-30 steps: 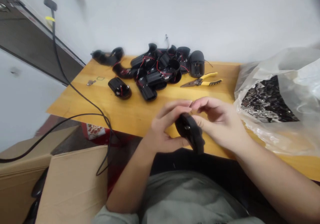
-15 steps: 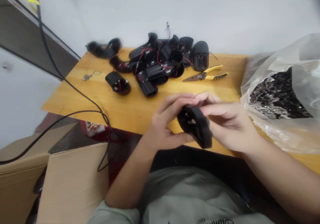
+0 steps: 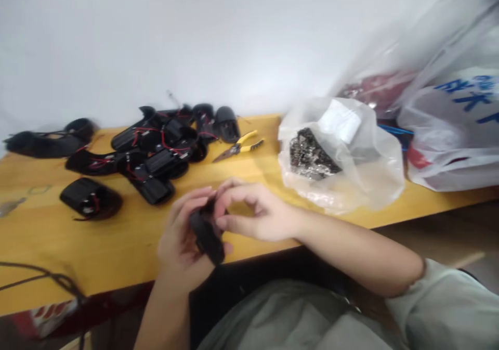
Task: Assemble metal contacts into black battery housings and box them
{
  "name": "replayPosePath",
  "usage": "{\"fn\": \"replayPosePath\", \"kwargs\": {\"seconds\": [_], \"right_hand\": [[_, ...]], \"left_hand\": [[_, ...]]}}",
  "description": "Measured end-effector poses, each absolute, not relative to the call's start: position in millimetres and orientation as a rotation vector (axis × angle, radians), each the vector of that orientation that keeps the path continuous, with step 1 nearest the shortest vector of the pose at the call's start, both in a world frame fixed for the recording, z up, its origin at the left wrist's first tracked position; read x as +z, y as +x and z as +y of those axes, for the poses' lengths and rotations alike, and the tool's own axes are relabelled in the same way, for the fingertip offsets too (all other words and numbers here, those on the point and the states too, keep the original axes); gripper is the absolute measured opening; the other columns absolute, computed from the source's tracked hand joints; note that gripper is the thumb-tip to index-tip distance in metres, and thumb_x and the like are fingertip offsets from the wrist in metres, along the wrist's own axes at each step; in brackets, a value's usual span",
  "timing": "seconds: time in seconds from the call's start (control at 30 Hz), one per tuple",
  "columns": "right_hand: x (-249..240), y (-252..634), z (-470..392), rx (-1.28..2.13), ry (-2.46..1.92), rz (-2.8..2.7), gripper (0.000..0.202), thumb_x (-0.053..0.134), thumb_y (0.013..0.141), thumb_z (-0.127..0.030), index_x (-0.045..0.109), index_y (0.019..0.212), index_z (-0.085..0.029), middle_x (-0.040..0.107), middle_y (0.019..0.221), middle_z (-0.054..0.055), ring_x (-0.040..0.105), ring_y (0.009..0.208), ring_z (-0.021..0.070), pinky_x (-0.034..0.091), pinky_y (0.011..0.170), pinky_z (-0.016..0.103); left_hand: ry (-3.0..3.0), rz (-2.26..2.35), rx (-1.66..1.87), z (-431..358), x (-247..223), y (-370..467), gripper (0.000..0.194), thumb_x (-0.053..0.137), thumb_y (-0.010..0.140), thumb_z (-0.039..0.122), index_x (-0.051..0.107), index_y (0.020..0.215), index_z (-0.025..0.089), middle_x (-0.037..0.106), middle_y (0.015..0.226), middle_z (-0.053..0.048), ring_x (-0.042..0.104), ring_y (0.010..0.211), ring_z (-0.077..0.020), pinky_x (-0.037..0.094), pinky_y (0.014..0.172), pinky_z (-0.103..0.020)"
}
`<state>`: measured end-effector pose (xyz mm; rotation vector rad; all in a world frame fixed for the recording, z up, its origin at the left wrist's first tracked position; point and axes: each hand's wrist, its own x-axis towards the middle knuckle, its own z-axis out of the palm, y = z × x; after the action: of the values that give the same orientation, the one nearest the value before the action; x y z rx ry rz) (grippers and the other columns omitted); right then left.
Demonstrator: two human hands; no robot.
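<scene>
snugly, left fingers (image 3: 189, 201) curl around the black housing (image 3: 207, 235); right fingers (image 3: 236, 193) touch it, grip unclear.

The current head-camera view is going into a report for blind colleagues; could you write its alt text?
A person's left hand holds a black part with the right hand at its edge, over a wooden table. Beyond lie black casings with red wires, yellow-handled pliers and an open translucent bag of small, shiny dark pieces.

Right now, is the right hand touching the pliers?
Apart. The head view shows a strip of bare wooden table between the right hand and the pliers.
</scene>
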<state>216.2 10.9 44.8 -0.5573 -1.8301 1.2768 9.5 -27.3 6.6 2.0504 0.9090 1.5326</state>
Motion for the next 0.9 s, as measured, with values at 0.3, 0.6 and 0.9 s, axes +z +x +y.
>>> {"fn": "replayPosePath", "kwargs": {"seconds": [0.3, 0.6, 0.9], "right_hand": [[48, 221, 6, 1.345, -0.592, -1.849, 0.008, 0.068, 0.100, -0.023, 0.067, 0.095, -0.017, 0.067, 0.101, 0.007, 0.065, 0.099, 0.0188, 0.053, 0.095, 0.035], [45, 218, 4, 1.472, -0.659, -1.800, 0.017, 0.064, 0.100, -0.032, 0.064, 0.094, -0.016, 0.064, 0.084, 0.003, 0.058, 0.076, 0.0148, 0.050, 0.073, 0.028], [49, 227, 12, 1.527, -0.698, -1.840, 0.029, 0.048, 0.102, -0.036, 0.067, 0.090, -0.017, 0.070, 0.090, 0.005, 0.066, 0.092, 0.0213, 0.054, 0.088, 0.034]], "left_hand": [[2.090, 0.899, 1.504, -31, 0, 13, 0.076, 0.089, 0.082, 0.044, 0.055, 0.147, 0.024, 0.057, 0.147, -0.016, 0.058, 0.140, -0.0307, 0.051, 0.120, -0.053], [2.185, 1.097, 1.523, -32, 3, 16, 0.070, 0.086, 0.083, 0.049, 0.059, 0.141, 0.021, 0.064, 0.138, -0.016, 0.060, 0.135, -0.0316, 0.055, 0.114, -0.053], [2.270, 1.220, 1.613, -35, 9, 23, 0.067, 0.087, 0.081, 0.032, 0.059, 0.140, 0.019, 0.063, 0.128, -0.011, 0.067, 0.119, -0.0260, 0.061, 0.106, -0.043]]}}
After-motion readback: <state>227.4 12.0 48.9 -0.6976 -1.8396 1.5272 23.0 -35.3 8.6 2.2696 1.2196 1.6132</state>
